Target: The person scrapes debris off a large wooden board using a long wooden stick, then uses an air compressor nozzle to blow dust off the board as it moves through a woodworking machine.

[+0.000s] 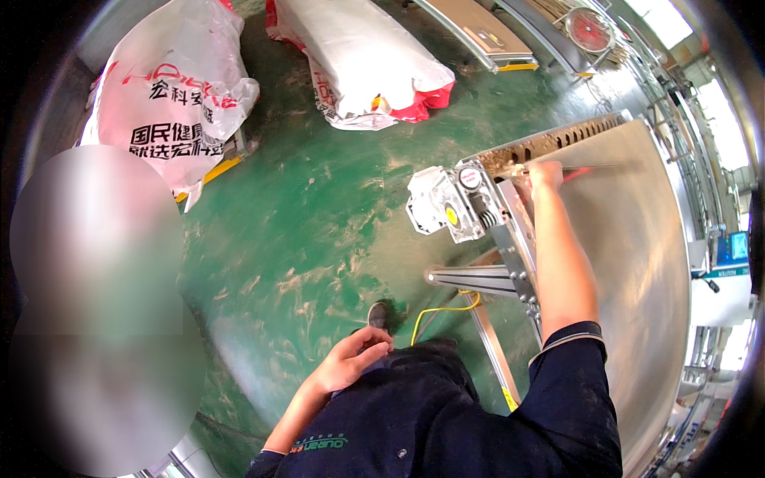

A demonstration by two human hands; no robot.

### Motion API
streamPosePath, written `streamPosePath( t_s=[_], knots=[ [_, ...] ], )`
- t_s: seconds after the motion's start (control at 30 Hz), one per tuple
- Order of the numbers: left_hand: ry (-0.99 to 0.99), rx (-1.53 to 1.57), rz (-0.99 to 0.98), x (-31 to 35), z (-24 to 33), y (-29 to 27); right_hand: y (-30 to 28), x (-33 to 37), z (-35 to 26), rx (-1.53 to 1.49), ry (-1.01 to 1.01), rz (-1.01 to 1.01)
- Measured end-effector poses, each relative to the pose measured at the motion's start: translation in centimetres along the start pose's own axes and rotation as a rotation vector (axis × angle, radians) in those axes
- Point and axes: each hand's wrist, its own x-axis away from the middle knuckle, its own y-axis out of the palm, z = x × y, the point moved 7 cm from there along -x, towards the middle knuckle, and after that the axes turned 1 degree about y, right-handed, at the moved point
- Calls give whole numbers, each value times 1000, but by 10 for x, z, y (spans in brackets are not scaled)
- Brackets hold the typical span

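Observation:
My right hand (546,174) is closed at the far end of my outstretched arm, over the dusty trough beside a metal-coloured sheet surface (649,239). A slim tool with a reddish part (578,172) sticks out of the fist to the right, and its exact kind does not show. Just left of the fist sits a silver motor and gearbox unit (454,205) with a yellow spot, fixed at the end of a slotted rail (586,131) full of brown dust. Near my waist hangs my left hand (355,358), its fingers loosely bent and apart from the thumb, holding nothing.
Aluminium frame legs (490,346) and a yellow cable (442,309) stand in front of me on the dusty green floor (311,231). Plastic-wrapped stacks (175,88) lie ahead to the left. A red round fan (590,30) is far right; blurred patches cover the left edge.

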Motion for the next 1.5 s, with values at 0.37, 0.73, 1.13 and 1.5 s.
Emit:
streamPosePath(
  t_s=[0.37, 0.73, 1.13, 1.5],
  knots=[
    [7, -34, -81, -28, 17, 5, -98, 76, -3, -994, 202, 52],
    [-130, -383, -510, -95, 17, 82, -348, 282, 161, -1261, 105, -212],
    [-150, -621, -712, -66, -23, 202, -406, 393, 302, -1253, 294, 175],
    [-255, -662, -760, -44, -65, 241, -411, 444, 312, -1383, 58, 85]
  ],
)
